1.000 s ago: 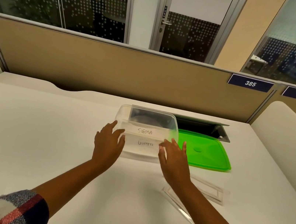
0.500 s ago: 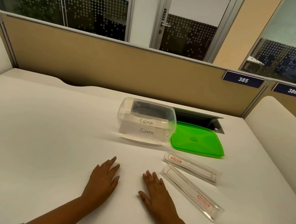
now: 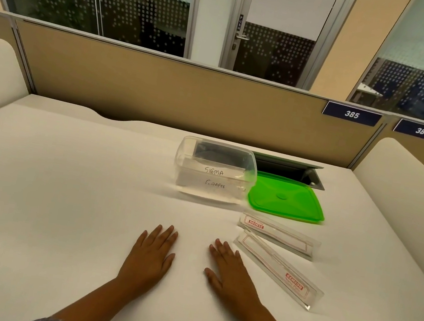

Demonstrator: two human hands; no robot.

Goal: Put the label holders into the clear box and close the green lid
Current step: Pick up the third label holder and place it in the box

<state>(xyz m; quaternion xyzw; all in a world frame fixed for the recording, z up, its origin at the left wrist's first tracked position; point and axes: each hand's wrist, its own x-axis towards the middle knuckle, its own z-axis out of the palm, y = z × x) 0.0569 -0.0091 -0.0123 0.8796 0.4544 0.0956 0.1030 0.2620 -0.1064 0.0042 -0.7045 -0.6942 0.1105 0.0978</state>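
A: We start with the white desk [image 3: 59,205], which fills most of our view and runs back to a tan partition [image 3: 160,91] carrying number plates 385 [image 3: 351,114] and 386 [image 3: 422,131]. What do we see standing on it?

B: The clear box [image 3: 214,172] sits toward the far middle, open on top. Inside we make out two label holders standing against its near wall, one with a card handwritten "SIGMA" [image 3: 214,171] and a lower one that seems to read "GIRAFFE" [image 3: 214,184]. Something dark shows through the back wall, and we cannot tell whether it is in the box or behind it.

A: And the green lid [image 3: 286,198]?

B: It lies flat on the desk just to the right of the box, its left edge touching or nearly touching the box wall. Behind it we see an open cable hatch [image 3: 290,170] sunk into the desk.

A: Are any holders outside?

B: Two. One clear label holder [image 3: 278,236] lies near the lid's front edge, and a second label holder [image 3: 279,273] lies slanted in front of it, both with red "GEMSON" print.

A: And our hands?

B: Our left hand [image 3: 150,254] and right hand [image 3: 232,273] rest palm down on the desk, fingers straight and held close together, gripping nothing. The right hand is just beside the slanted holder, not touching it.
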